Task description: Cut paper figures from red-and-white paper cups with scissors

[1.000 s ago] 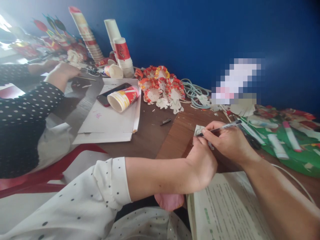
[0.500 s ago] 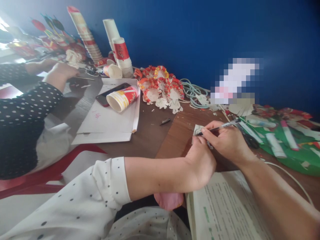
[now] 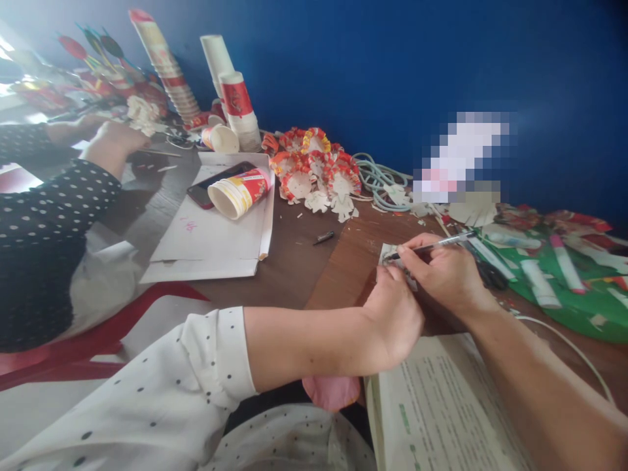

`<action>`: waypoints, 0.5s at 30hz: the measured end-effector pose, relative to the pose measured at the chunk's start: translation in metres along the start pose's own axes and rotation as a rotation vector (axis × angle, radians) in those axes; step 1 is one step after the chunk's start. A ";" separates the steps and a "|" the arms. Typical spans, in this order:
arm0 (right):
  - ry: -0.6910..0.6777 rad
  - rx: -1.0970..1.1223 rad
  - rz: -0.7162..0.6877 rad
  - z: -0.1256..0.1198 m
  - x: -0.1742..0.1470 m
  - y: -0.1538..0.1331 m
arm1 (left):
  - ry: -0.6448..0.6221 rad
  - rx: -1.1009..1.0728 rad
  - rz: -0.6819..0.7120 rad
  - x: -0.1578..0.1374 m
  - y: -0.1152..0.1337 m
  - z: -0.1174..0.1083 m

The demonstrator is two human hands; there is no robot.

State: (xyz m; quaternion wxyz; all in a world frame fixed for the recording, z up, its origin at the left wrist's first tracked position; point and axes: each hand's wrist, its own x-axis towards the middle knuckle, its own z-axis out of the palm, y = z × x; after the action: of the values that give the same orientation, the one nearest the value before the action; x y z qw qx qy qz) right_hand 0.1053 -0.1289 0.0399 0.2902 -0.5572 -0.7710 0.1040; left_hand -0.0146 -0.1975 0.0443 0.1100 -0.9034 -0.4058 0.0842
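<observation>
A pen (image 3: 444, 242) is gripped in my right hand (image 3: 451, 271), its tip down on a small piece of white paper (image 3: 387, 252) with dark marks. My left hand (image 3: 396, 314) is bent in from the left, its fingers curled and pressed at the paper's near edge; part of them is hidden behind the hand. Both hands rest at the brown wooden table (image 3: 338, 281), close together. A black pen cap (image 3: 324, 238) lies to the left of the paper. Under my forearms, a printed book (image 3: 432, 405) lies at the table's near edge.
A co-worker's sleeve (image 3: 53, 216) and hands are at the left. Stacked paper cups (image 3: 240, 108) and cut red paper flowers (image 3: 314, 170) line the blue wall. A cup stack (image 3: 240, 193) and a phone (image 3: 210, 186) lie on a white folder (image 3: 210, 242). Markers (image 3: 540, 282) lie on a green sheet (image 3: 583, 320).
The pen has tilted flatter, and its tip has shifted slightly left on the paper. My left hand stays in place. The co-worker's hand has moved slightly left.
</observation>
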 end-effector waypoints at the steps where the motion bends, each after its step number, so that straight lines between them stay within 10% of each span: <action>1: 0.006 -0.003 0.001 0.000 0.000 0.000 | -0.003 0.001 0.004 0.000 0.000 -0.001; 15: 0.065 -0.004 0.009 0.003 0.003 0.000 | -0.005 -0.044 0.008 0.002 -0.003 0.000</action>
State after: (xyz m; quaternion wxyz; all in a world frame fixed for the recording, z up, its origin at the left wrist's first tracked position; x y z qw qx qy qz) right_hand 0.1029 -0.1252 0.0387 0.3135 -0.5644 -0.7589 0.0854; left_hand -0.0153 -0.1943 0.0448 0.0888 -0.9071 -0.4040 0.0779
